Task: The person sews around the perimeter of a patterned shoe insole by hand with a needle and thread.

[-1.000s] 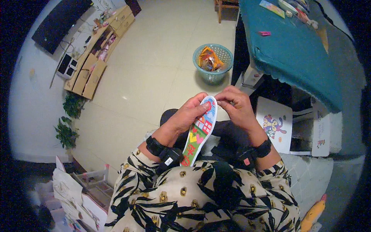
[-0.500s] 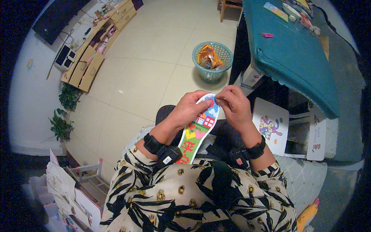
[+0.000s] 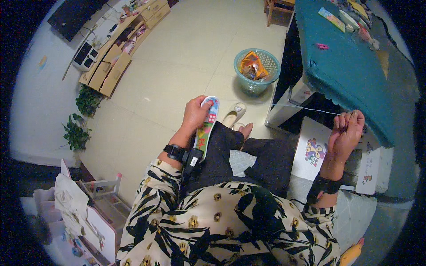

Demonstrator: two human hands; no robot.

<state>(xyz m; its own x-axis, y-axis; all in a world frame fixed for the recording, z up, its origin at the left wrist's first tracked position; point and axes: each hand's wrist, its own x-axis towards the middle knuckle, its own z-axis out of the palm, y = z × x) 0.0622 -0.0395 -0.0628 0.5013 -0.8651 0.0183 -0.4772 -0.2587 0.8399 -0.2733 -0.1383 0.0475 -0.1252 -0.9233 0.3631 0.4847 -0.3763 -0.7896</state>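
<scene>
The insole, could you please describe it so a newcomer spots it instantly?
Find the dark trousers. Over their left side, in the left grip, is the long insole. Its blue, red and green pattern inside a white rim distinguishes it from the pale shoe nearby.

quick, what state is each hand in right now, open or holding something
Left hand: closed, holding a white-edged, multicoloured stitched insole.
Right hand: closed, fingers pinching a thin white thread.
</scene>
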